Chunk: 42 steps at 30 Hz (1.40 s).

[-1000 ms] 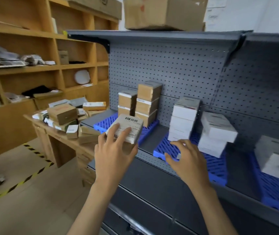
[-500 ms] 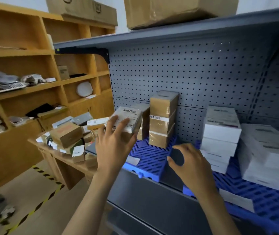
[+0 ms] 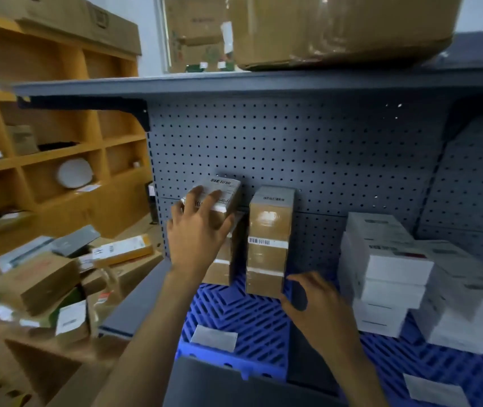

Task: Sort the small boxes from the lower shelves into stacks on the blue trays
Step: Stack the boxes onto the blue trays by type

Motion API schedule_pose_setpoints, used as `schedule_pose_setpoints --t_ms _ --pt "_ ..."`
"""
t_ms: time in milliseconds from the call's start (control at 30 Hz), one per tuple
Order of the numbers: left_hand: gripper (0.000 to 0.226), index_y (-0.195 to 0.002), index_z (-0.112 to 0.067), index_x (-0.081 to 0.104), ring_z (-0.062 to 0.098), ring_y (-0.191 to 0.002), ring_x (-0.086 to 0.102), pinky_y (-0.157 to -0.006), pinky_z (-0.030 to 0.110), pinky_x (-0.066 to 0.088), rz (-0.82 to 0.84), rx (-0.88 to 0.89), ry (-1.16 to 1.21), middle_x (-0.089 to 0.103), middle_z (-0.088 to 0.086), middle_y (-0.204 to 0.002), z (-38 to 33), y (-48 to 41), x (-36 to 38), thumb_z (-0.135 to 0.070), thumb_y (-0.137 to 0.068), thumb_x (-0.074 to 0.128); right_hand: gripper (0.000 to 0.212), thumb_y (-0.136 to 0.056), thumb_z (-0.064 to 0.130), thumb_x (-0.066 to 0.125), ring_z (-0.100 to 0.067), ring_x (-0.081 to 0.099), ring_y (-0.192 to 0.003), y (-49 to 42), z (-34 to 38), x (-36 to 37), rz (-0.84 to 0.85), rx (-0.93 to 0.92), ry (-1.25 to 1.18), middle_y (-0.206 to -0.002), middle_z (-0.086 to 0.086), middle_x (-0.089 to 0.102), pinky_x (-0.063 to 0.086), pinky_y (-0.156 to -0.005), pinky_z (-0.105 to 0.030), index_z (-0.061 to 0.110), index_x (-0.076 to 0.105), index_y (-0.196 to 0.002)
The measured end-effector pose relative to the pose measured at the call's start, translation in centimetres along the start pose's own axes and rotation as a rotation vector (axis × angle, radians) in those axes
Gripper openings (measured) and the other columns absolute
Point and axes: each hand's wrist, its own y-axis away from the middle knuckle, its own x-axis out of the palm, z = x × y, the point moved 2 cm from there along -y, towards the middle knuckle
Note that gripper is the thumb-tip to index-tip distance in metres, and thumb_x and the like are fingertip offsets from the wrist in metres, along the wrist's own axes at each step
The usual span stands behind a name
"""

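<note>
Item held: one small brown box with a white barcode label, gripped in my left hand, fingers spread over its labelled top face and thumb on its near right side. It sits at the top of the left brown stack on the blue slatted tray; whether it rests on that stack or hangs just above it I cannot tell, as my hand covers the join. Just right of the held box, apart by a narrow dark gap: the right brown stack, three taped boxes high, upright, its top about level with the held box. Behind both stacks: the grey pegboard back panel, close, leaving little room rearward. My right hand is open and holds nothing, fingers curled loosely, near the foot of the right brown stack over the gap between trays; contact with that stack cannot be told. Right of the brown stacks: white box stacks on a second blue tray, well apart from the held box. Free room: the front half of the first tray is bare but for one flat white label near its front edge. Above: the grey upper shelf, well clear of the stack tops. Left of the tray: a wooden desk with loose mixed boxes.
</note>
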Motion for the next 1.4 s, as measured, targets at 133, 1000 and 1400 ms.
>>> schedule_pose_setpoints --t_ms 133,1000,1400 --pt "0.054 -0.136 -0.040 0.055 0.037 -0.120 0.047 -0.082 0.054 0.054 0.055 0.012 0.038 0.045 -0.002 -0.148 1.1 -1.6 3.0 -0.066 -0.088 0.060 0.032 -0.088 0.051 0.068 -0.013 0.065 -0.095 -0.6 1.1 0.7 -0.024 0.055 0.053 -0.115 0.013 0.062 0.056 -0.066 -0.029 0.035 0.066 -0.116" --pt "0.056 -0.147 -0.032 0.046 0.035 -0.137 0.043 -0.094 0.056 0.051 0.261 0.236 0.174 0.047 0.006 -0.151 2.7 10.8 0.1 -0.050 -0.096 0.060 0.027 -0.086 0.037 0.078 -0.023 0.068 -0.087 7.6 4.4 -2.0 -0.061 0.231 0.287 -0.108 0.002 0.067 0.059 -0.067 -0.037 0.025 0.070 -0.110" --pt "0.053 -0.143 -0.034 0.057 0.032 -0.133 0.052 -0.095 0.055 0.051 0.452 0.465 0.137 0.053 0.002 -0.150 -10.4 25.5 -2.1 -0.057 -0.095 0.059 0.037 -0.087 0.048 0.073 -0.022 0.067 -0.105 22.2 -3.7 -11.0 -0.042 0.402 0.289 -0.122 0.006 0.065 0.057 -0.075 -0.038 0.031 0.067 -0.119"
